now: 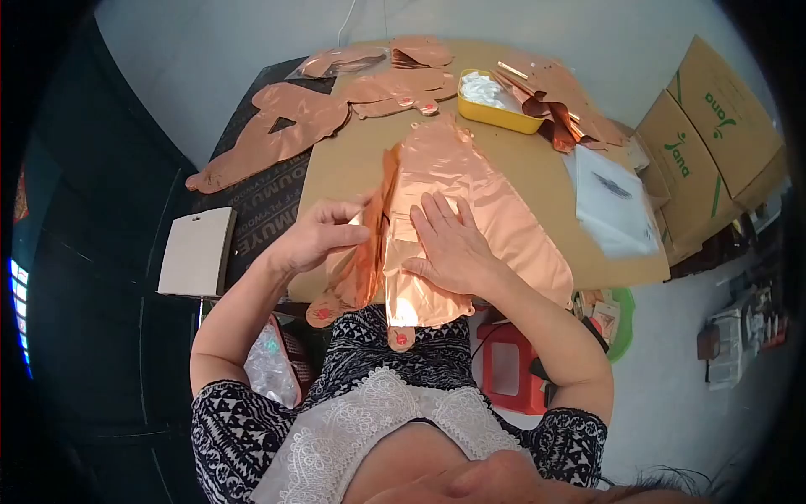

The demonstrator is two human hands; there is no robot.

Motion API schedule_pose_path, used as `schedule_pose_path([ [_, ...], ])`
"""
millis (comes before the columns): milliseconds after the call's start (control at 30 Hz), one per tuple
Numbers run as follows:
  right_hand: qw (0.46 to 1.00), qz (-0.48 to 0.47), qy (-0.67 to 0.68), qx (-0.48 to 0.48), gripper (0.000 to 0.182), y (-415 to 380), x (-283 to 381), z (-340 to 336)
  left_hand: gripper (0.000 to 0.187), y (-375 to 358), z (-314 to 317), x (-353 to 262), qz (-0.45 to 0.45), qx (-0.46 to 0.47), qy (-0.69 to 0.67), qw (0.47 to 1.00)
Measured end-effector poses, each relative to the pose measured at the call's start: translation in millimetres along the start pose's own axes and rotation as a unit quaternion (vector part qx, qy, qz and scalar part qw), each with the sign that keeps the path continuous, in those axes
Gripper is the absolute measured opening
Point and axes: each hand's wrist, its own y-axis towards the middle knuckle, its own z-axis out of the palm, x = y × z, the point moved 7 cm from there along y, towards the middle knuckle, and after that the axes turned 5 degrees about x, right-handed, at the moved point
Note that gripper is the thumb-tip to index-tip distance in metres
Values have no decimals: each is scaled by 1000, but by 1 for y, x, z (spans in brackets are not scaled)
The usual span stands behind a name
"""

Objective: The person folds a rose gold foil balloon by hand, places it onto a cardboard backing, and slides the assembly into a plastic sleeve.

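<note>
A flat rose-gold foil balloon [508,214] lies in front of me, its tail tab with a red mark [400,338] hanging over the table's near edge. My right hand [449,248] presses on it, palm down, fingers outstretched. Just left of it stand upturned folds of rose-gold foil [374,260], gripped at their left side between the thumb and fingers of my left hand [323,235]. Some of those fingertips are hidden behind the foil. A second red-marked tab [322,312] pokes out below my left hand.
More flat foil balloons [285,118] lie at the back left. A yellow tub [501,118] of white pieces stands at the back, beside crumpled foil strips [558,122]. Clear plastic bags [611,202] lie at right, near cardboard boxes [701,139]. A white box [195,250] sits at left.
</note>
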Motion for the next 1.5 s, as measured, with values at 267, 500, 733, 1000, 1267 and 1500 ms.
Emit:
schedule_pose_path([
  [267,999,-6,-10,38,75,-11,0,-17,32,47,-4,-11,163,4,30,986],
  [500,998,-3,-36,55,79,-7,-1,-11,73,80,-18,17,138,-100,599,783],
  [733,998,0,58,-6,85,-11,-7,-14,75,95,9,13,145,-119,707,682],
  [1000,994,5,103,26,97,-14,-9,-19,68,106,16,9,130,-95,668,726],
  [1267,994,-18,91,54,92,-13,-17,-15,66,107,16,10,108,-97,683,716],
  [1500,973,-150,-20,-176,55,-54,25,-65,68,109,14,17,122,-113,714,680],
])
